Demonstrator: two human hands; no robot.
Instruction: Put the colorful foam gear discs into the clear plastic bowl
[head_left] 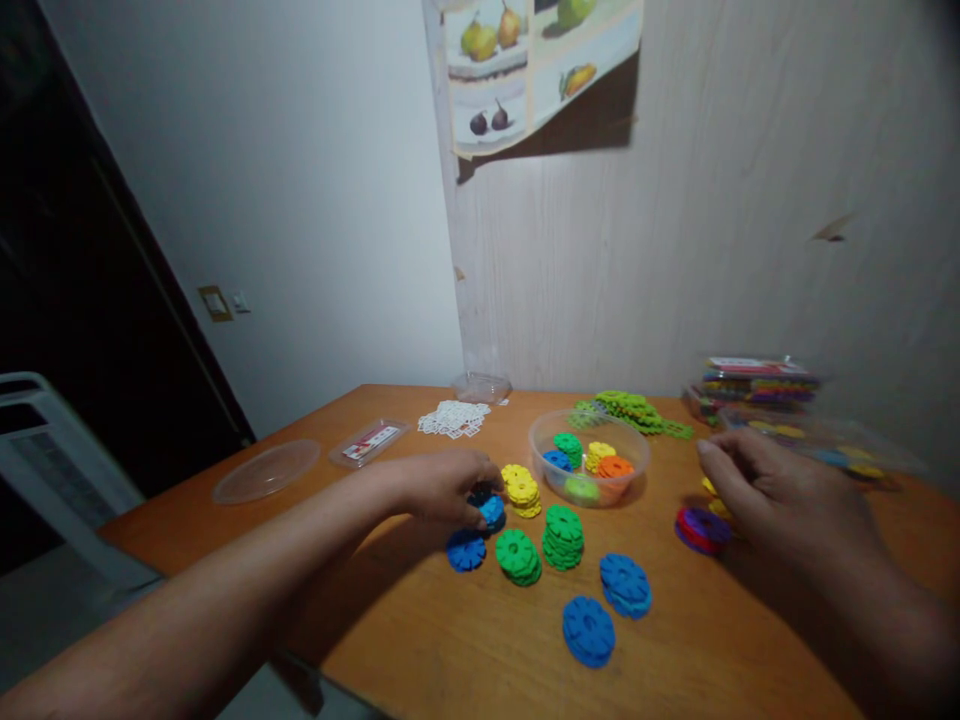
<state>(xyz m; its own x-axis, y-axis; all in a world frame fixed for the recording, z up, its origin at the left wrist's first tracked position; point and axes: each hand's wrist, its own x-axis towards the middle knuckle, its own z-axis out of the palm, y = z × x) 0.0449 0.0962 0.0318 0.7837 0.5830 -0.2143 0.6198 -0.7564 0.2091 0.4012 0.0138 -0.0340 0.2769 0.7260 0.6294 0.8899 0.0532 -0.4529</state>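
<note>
My left hand curls its fingers and thumb around blue notched plastic discs near the table's middle. Another blue disc lies just below it. Right of these fingers stands a stack of yellow discs. Two green stacks and two blue stacks sit closer to me. My right hand hovers at the right with its fingers bent inward; whatever they hold is hidden. Beside it are a purple-and-red stack and partly covered yellow discs.
A clear round tub holds coloured discs. Behind it lie green pieces; white pieces are spread to the left. Clear lids rest at the left. Filled clear boxes stand at the back right of the wooden table.
</note>
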